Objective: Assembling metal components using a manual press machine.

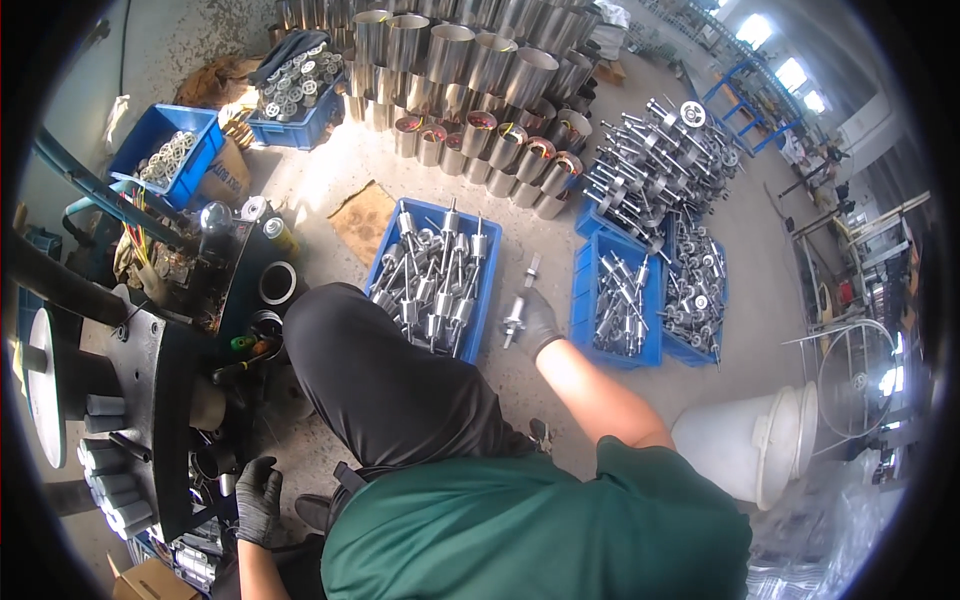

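Note:
My right hand (535, 320), in a dark glove, grips a metal rotor shaft (518, 305) above the floor, between two blue crates. The nearer blue crate (487, 290), on its left, holds several upright shafts. Another blue crate (583, 300) of similar parts lies on its right. My left hand (258, 500), also gloved, rests low at the edge of the black machine (165, 400), fingers curled against it; what it holds is unclear. My bent knee in black trousers sits between the hands.
Rows of shiny metal cylinders (480, 70) stand at the back. More blue crates (165, 135) of parts sit far left. A pile of shafts (665, 150) lies right of centre. White buckets (740, 440) stand at lower right. Cardboard (365, 220) lies on the concrete floor.

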Motion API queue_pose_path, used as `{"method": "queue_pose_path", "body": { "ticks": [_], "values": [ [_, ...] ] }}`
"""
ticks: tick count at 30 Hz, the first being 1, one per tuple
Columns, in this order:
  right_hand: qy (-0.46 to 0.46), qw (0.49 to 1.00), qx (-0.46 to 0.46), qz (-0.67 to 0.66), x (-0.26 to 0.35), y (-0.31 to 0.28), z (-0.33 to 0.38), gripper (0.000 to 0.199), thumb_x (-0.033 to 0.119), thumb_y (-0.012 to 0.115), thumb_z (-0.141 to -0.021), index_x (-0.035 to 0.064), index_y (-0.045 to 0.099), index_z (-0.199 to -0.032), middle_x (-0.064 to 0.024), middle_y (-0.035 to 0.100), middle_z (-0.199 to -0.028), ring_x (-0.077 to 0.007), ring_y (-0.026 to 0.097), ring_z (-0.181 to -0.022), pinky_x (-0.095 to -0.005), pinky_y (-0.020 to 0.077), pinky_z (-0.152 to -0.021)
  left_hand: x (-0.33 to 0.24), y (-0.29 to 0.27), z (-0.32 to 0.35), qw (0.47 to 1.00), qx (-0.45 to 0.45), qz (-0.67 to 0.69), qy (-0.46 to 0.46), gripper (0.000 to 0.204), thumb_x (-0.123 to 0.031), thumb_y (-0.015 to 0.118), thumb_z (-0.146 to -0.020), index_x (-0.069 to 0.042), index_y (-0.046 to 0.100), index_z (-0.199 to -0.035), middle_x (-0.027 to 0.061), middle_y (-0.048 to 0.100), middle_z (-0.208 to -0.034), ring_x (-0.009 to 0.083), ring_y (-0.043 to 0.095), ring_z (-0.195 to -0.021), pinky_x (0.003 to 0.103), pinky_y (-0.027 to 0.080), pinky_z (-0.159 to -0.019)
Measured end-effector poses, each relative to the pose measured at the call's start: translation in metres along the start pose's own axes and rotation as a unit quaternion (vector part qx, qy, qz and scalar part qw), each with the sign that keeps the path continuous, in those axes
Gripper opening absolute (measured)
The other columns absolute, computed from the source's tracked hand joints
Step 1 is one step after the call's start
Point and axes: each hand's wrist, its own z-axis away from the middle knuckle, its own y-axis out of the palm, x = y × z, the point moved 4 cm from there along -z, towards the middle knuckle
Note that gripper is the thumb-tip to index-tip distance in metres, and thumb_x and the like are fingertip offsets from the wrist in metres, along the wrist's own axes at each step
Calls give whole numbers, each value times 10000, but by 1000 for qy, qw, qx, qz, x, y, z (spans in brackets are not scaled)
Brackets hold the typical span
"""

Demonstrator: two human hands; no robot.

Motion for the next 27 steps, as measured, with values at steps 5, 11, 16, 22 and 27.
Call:
{"method": "queue_pose_path", "body": {
  "ticks": [5, 11, 16, 22, 27],
  "values": [
    [-14, 988, -146, -38, 24, -206, -123, 243, 369, 697, -952, 130, 692, -996, -81, 701, -843, -284, 681, -713, -472, 558, -655, 14, -1, 3, 996, 31, -82, -13, 267, -76, 717, -988, 2, 697, -1243, 152, 693, -1038, 248, 673, -901, 374, 560, -840],
    [-192, 839, -423, 283, 128, -334, -104, 502, 297, 756, -920, -53, 698, -1276, -275, 780, -1148, -394, 766, -1049, -463, 577, -927, 11, -2, 8, 988, 50, -139, -39, 275, -69, 724, -962, 9, 700, -1225, 187, 693, -1037, 303, 691, -907, 418, 563, -836],
    [-278, 793, -387, 380, 160, -352, -98, 516, 258, 743, -899, -2, 692, -1343, -230, 788, -1229, -389, 750, -1101, -456, 551, -971, 11, 2, 5, 983, 62, -165, -50, 278, -94, 737, -962, 0, 708, -1222, 208, 695, -1019, 328, 699, -903, 427, 566, -836],
    [-378, 708, -182, 568, 88, -203, -136, 313, 215, 719, -964, 32, 749, -1215, -231, 785, -1085, -347, 759, -998, -429, 572, -928, 16, 2, 3, 977, 71, -183, -79, 293, -122, 748, -971, -9, 706, -1239, 232, 721, -1084, 382, 736, -981, 453, 590, -878],
    [-401, 692, 26, 599, -1, -31, -90, 327, 243, 758, -903, 83, 755, -1188, -229, 764, -1084, -399, 758, -1038, -470, 596, -945, 17, -1, 5, 970, 64, -219, -88, 317, -167, 756, -964, -5, 707, -1232, 238, 725, -1101, 412, 728, -1002, 470, 585, -903]
  ]
}}
